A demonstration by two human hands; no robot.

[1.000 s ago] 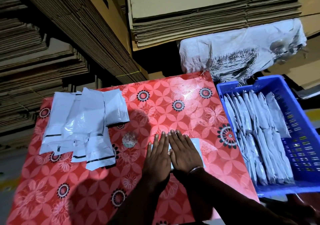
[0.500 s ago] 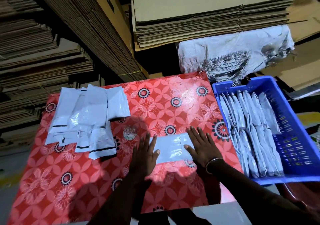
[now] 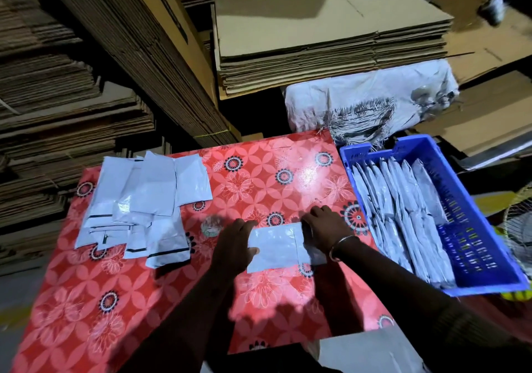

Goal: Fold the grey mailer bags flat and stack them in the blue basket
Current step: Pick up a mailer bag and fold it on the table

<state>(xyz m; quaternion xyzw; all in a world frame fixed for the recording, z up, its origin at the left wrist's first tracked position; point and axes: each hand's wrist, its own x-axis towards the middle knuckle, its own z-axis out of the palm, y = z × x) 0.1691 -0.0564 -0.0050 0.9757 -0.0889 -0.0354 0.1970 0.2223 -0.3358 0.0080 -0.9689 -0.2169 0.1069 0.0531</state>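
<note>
Beside the blue basket, the left hand and right hand curl around opposite ends of the mailer bag, likely to fold it.

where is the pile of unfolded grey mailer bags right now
In the head view the pile of unfolded grey mailer bags lies on the far left of the red floral tablecloth, left of both hands, opposite the blue plastic basket.

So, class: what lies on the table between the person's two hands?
In the head view, one grey mailer bag lies flat on the red tablecloth between the left hand and right hand, which hold its ends.
</note>
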